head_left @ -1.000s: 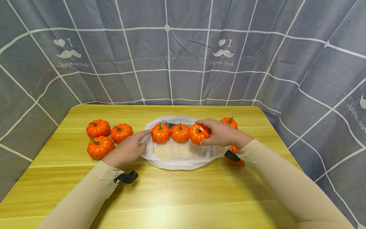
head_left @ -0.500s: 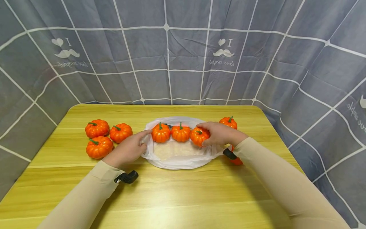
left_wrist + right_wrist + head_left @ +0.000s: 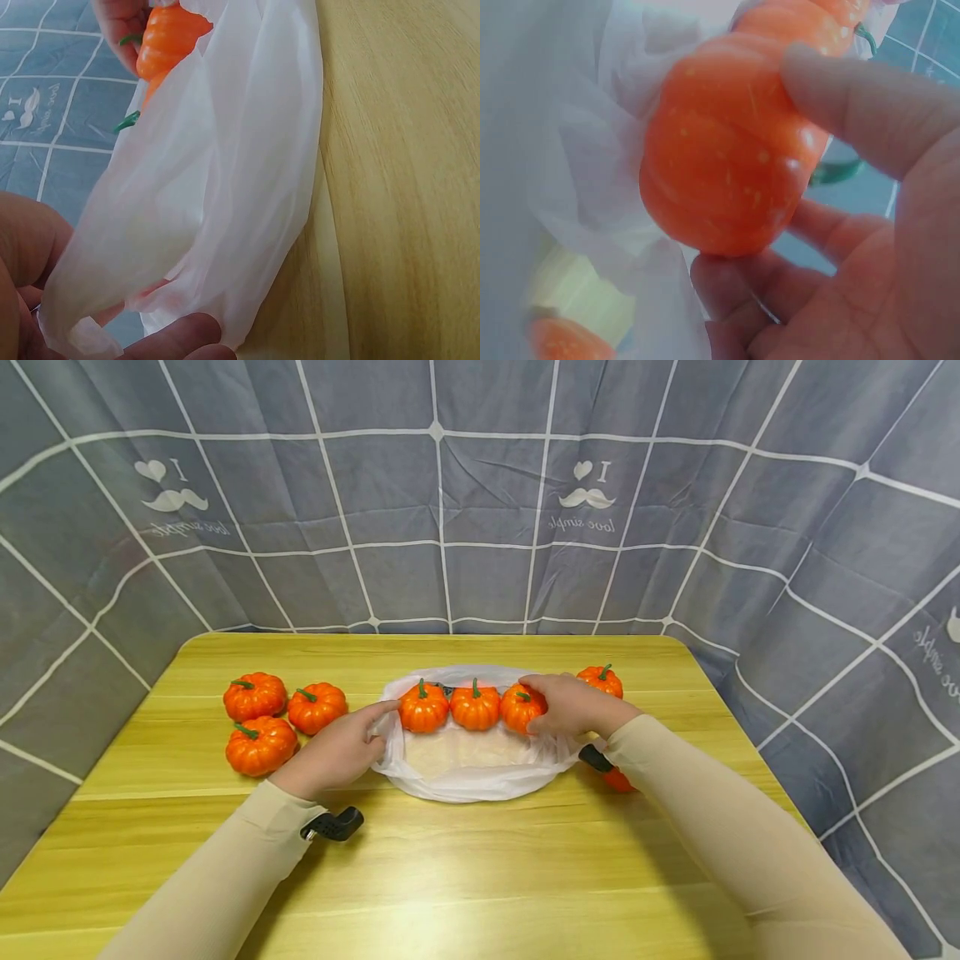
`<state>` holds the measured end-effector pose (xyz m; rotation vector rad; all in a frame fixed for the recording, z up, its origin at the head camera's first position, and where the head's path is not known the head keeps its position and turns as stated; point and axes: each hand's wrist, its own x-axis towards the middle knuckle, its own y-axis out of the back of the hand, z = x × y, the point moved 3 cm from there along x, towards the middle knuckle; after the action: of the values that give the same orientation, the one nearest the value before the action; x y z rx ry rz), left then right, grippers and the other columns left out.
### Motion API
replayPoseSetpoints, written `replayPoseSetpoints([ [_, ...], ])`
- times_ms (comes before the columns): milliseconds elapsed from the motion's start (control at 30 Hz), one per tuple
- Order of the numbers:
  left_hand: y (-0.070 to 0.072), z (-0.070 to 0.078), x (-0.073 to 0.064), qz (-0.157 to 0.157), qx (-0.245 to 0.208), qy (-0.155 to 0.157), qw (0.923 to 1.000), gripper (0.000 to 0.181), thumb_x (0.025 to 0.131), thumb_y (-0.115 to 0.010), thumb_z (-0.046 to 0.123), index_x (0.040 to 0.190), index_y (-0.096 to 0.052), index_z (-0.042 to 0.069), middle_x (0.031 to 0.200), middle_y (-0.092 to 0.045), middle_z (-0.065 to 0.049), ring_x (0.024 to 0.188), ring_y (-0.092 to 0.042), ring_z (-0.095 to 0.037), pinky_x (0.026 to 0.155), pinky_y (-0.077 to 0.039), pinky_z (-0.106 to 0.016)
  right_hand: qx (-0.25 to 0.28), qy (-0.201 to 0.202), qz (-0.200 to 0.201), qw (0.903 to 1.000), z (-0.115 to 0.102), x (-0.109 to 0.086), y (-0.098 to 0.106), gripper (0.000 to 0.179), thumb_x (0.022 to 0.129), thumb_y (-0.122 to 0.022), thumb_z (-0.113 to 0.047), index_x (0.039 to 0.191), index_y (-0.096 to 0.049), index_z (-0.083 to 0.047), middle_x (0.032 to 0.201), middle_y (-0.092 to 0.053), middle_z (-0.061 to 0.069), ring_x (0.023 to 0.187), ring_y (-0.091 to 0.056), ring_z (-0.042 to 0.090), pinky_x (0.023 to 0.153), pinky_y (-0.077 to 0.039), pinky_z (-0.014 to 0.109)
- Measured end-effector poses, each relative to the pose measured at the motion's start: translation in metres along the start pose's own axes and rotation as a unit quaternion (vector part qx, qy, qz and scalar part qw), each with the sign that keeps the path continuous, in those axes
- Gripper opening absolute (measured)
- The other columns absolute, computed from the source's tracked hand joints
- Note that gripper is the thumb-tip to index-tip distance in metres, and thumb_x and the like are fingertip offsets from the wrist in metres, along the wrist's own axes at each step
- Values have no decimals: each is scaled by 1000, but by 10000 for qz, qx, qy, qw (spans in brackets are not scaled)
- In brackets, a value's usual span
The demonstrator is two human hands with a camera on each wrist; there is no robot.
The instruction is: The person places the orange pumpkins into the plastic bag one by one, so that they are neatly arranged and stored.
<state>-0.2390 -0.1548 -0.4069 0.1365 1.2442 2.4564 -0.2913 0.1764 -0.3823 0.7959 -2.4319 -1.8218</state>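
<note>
Shifted since the frame half a second ago: right hand (image 3: 576, 705) and right pumpkin (image 3: 521, 712), together slightly nearer twelve o'clock; left hand (image 3: 337, 753) essentially unmoved. Dial centred on the middle pumpkin (image 3: 476, 707), twelve toward the curtain (image 3: 487, 493).

Right pumpkin lies at three, left pumpkin (image 3: 423, 708) at nine, forming a row within the far half of the bag (image 3: 465, 790); whether they rest on its bottom I cannot tell. Right hand grasps its pumpkin, thumb on one side, fingers curled on the other, as the right wrist view shows me. Left hand, at about eight, pinches the bag's edge between thumb and fingers, its index fingertip at the left pumpkin.

Outside the bag: a trio (image 3: 261, 746) around nine, an upper pumpkin (image 3: 600, 682) just before three, a lower pumpkin (image 3: 619, 781) near four, partly hidden by the sleeve (image 3: 697, 810).

For good placement, I judge, the left hand should keep the thin edge taut while the right pumpkin settles stem-up; the right fingers should then part gently, lest they drag the film or jostle the row.
</note>
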Motion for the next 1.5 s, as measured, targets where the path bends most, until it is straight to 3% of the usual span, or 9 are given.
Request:
replayPoseSetpoints([
  [367,1,0,1,-15,-8,78,10000,64,100,-52,7,163,-40,10,139,-59,-21,52,-34,-14,53,-37,-29,-167,-274,251,9992,2,9,-6,83,96,-77,-32,165,-35,-12,163,-47,17,149,-43,43,127,-31,56],
  [600,0,1,1,-8,-9,80,10000,63,100,-53,8,162,-41,10,137,-59,-20,53,-35,-15,54,-38,-29,-431,-193,427,9980,4,11,-8,80,97,-77,-34,162,-39,-9,164,-44,19,151,-39,44,129,-27,56],
  [800,1,1,2,-19,22,92,10000,62,101,-53,10,162,-41,10,141,-58,-20,57,-38,-18,56,-39,-31,-488,-27,627,9968,4,9,-4,89,89,-86,-30,162,-39,-12,162,-43,20,147,-38,45,128,-25,57],
  [933,1,1,3,6,123,69,9999,62,102,-53,11,162,-41,11,148,-57,-19,65,-44,-19,63,-43,-32,-448,-55,731,9963,7,9,-1,98,84,-90,-27,165,-35,-15,164,-33,22,150,-30,45,129,-23,59],
  [1033,1,0,3,20,146,35,9999,61,102,-53,11,162,-41,10,151,-56,-19,67,-48,-22,69,-46,-35,-332,-129,665,9971,10,12,0,103,85,-90,-25,167,-29,-14,171,-22,23,157,-20,46,131,-18,61],
  [1100,1,0,3,72,192,-11,9998,61,102,-53,11,162,-41,10,154,-55,-18,77,-54,-22,76,-48,-37,-162,-200,556,9981,13,14,0,105,86,-89,-25,168,-25,-14,174,-19,20,160,-18,45,131,-18,61],
  [1233,1,1,3,115,185,-51,9997,61,102,-53,10,162,-42,10,153,-56,-18,80,-54,-21,82,-47,-37,119,-323,371,9987,18,18,-3,104,88,-88,-27,168,-23,-14,174,-25,15,160,-24,42,130,-24,59],
  [1333,2,1,3,84,131,-27,9999,61,102,-53,10,162,-41,10,150,-58,-18,70,-48,-21,77,-47,-37,235,-398,337,9984,21,20,-5,103,88,-87,-29,168,-24,-15,173,-28,14,158,-29,40,129,-27,58],
  [1500,3,2,2,76,104,1,9999,62,101,-52,10,162,-41,10,151,-57,-18,70,-47,-20,76,-47,-36,223,-404,425,9980,22,21,-5,100,89,-86,-31,168,-26,-13,170,-33,16,155,-35,40,127,-31,57],
])
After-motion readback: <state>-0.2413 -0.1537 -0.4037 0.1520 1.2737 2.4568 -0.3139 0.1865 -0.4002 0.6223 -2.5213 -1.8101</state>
